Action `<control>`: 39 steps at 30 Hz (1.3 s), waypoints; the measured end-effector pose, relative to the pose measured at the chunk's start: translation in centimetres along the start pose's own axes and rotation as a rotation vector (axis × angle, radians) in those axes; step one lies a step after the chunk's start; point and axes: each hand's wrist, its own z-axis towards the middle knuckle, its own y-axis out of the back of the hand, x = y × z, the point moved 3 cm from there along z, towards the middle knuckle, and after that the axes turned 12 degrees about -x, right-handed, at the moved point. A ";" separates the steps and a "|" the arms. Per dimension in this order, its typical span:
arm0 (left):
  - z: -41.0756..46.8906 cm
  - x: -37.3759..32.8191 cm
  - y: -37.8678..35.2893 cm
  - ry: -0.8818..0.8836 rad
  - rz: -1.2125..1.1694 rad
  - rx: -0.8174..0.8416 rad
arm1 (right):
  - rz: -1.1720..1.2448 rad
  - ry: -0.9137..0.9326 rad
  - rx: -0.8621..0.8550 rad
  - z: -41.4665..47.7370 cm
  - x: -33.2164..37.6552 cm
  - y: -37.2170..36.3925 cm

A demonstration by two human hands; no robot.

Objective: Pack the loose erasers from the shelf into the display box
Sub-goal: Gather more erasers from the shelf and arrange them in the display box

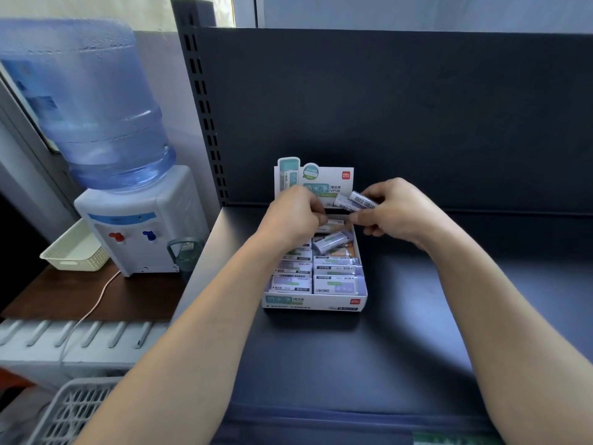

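Note:
A white display box (pixel 313 304) with an upright printed back card (pixel 340 179) stands on the dark shelf (pixel 401 316). Several wrapped erasers (pixel 333 284) lie in rows inside it; one eraser (pixel 330 244) lies askew on top. My right hand (pixel 398 210) hovers over the box's far end and holds two wrapped erasers (pixel 356 202) with barcodes showing. My left hand (pixel 292 220) reaches into the far left of the box with curled fingers; its fingertips are hidden, so what they hold is unclear.
A water dispenser (pixel 138 220) with a blue bottle (pixel 93 101) stands to the left on a brown table, beside a cream basket (pixel 73 252). A white crate (pixel 70 412) sits at the bottom left. The shelf's dark back panel (pixel 417 117) rises behind the box.

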 end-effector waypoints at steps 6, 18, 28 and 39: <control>-0.2 -0.2 -0.2 -0.003 0.014 -0.125 | 0.001 -0.002 0.002 0.0 0.1 -0.2; 0.0 0.1 0.0 -0.069 0.051 0.020 | -0.007 -0.009 0.026 -0.1 -0.1 -0.2; 0.6 -0.8 0.2 -0.128 0.171 0.097 | -0.031 0.010 0.033 -0.3 0.0 -1.1; 0.8 0.7 0.5 0.007 -0.014 -0.023 | -0.007 -0.031 0.078 -0.5 0.4 -1.7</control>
